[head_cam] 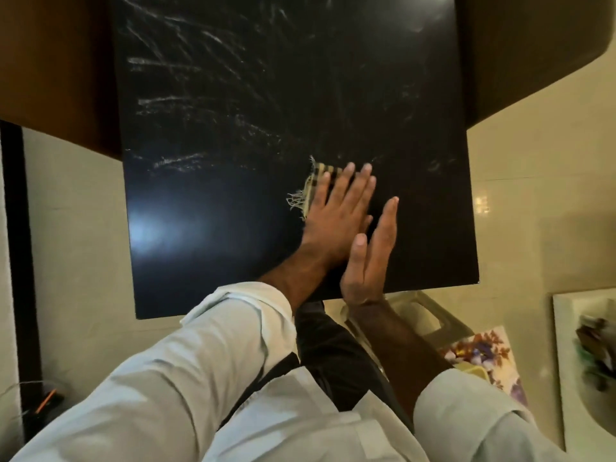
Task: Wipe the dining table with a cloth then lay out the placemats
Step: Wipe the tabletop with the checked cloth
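Observation:
The dining table [233, 228] has a glossy black top with whitish streaks across its far and left parts. A checked cloth [315, 185] with a frayed fringe lies on the near middle of the top. My left hand [336, 211] lies flat on the cloth with straight fingers and covers most of it. Just to its right, my right hand [370, 258] stands on its edge at the table's near rim, fingers straight and holding nothing. A floral-printed sheet [480, 355], possibly a placemat, lies low at the right, below the table.
A beige plastic stool [420, 315] stands under the table's near edge. A white basin or counter [573, 378] with blurred items is at the far right. Dark wooden furniture [56, 61] flanks the table at the back. The floor is cream tile [76, 228].

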`<action>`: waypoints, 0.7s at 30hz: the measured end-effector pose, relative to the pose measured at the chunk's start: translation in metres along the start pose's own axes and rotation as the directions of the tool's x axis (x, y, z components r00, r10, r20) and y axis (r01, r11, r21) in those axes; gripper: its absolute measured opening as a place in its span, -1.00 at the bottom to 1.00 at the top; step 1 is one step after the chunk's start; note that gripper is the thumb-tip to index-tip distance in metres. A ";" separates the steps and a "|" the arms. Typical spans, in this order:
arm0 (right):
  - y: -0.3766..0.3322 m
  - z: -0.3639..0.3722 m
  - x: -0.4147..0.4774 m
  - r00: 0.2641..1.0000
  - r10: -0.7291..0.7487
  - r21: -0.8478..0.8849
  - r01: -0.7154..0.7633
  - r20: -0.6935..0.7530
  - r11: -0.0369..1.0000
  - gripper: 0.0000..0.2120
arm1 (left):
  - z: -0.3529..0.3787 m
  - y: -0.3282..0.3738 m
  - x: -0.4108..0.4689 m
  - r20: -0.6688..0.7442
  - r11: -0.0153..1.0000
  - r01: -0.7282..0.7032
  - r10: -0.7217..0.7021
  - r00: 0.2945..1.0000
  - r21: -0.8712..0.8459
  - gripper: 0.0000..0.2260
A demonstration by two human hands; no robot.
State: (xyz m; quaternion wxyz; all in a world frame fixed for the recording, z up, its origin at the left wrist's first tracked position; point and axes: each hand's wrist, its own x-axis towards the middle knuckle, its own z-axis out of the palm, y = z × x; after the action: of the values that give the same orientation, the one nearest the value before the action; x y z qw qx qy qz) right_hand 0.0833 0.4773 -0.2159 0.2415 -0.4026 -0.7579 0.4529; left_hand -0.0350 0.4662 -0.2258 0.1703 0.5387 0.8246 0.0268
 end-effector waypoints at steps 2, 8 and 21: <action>0.008 -0.016 0.012 0.997 -0.019 -0.074 0.013 -0.071 0.997 -0.36 | -0.002 0.008 -0.006 0.030 0.997 -0.058 0.059 0.998 -0.044 -0.37; 0.000 -0.017 0.043 0.961 -0.062 -0.570 0.212 0.271 0.794 -0.31 | -0.013 -0.054 -0.084 -0.011 0.938 0.282 -0.290 0.957 -0.204 -0.35; 0.022 -0.047 0.033 0.943 0.233 -0.828 0.071 0.237 0.556 -0.23 | 0.009 -0.102 -0.116 0.067 0.938 0.342 -0.338 0.939 -0.055 -0.35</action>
State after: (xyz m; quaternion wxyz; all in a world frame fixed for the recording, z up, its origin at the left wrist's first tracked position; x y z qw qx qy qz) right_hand 0.1078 0.5333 -0.2134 -0.1235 -0.4244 -0.8898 0.1139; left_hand -0.0802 0.3185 -0.2283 0.2133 0.3829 0.8988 0.0086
